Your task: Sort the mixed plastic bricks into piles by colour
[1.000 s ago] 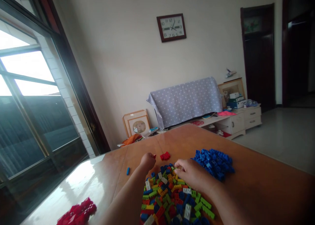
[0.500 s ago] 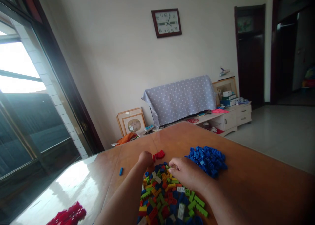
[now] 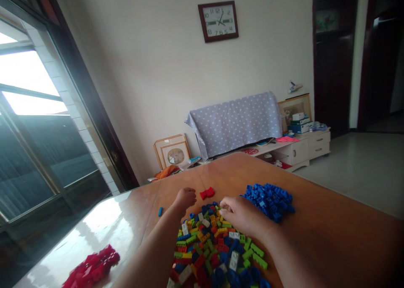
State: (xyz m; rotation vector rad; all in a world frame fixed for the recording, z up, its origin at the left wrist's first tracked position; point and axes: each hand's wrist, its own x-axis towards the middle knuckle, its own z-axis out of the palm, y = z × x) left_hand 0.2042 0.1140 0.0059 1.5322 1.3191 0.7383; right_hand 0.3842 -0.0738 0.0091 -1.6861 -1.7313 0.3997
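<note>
My left hand is just left of a few red bricks lying together on the table; a small gap separates them. Its fingers are loosely stretched, and nothing shows in them. Over the far right edge of a mixed pile of toy building bricks hovers my right hand. The fingers there are bent with the thumb apart, and no brick is visible between them. Yellow, green, red, white and blue bricks make up the pile. Behind the right hand sits a heap of blue bricks.
A single blue brick lies left of my left hand. Dark red bricks are heaped at the near left of the brown table. Beyond the table stand a low white cabinet and a cloth-covered object.
My left hand has drawn back leftward from the red bricks, its fingers looser now. The right hand stays near the pile's far edge. The camera view has shifted slightly.
</note>
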